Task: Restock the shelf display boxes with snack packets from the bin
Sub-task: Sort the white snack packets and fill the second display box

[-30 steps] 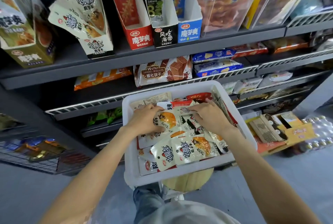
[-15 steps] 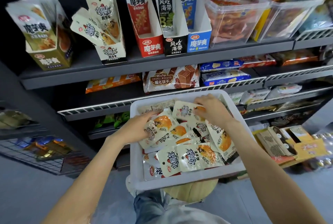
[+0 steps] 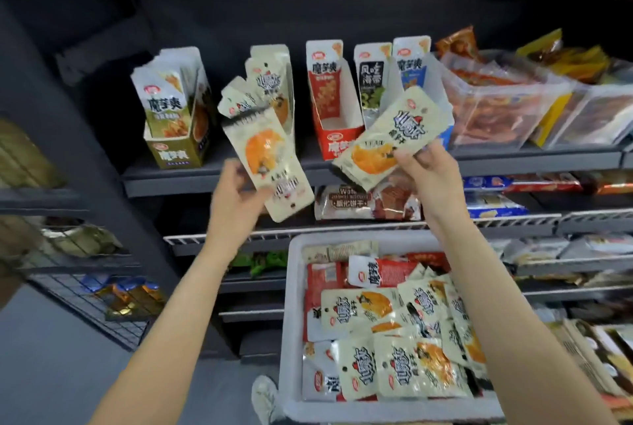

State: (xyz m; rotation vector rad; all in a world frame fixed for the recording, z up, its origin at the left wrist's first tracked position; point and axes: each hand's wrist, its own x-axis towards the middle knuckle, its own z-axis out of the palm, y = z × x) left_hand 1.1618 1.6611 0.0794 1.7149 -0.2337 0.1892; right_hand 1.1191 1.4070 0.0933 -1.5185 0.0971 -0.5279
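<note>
Restocking looked barely begun. Left hand (image 3: 236, 198) gripped one cream packet (image 3: 270, 164) just below the cream display box (image 3: 274, 89); right hand (image 3: 428, 178) pinched another packet (image 3: 390, 137) before the red box (image 3: 330, 109). Many packets remained in the bin (image 3: 291, 322).

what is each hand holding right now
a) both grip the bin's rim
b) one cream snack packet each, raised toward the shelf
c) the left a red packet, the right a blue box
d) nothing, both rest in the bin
b: the left hand and right hand each grip a cream packet above the bin.
</note>
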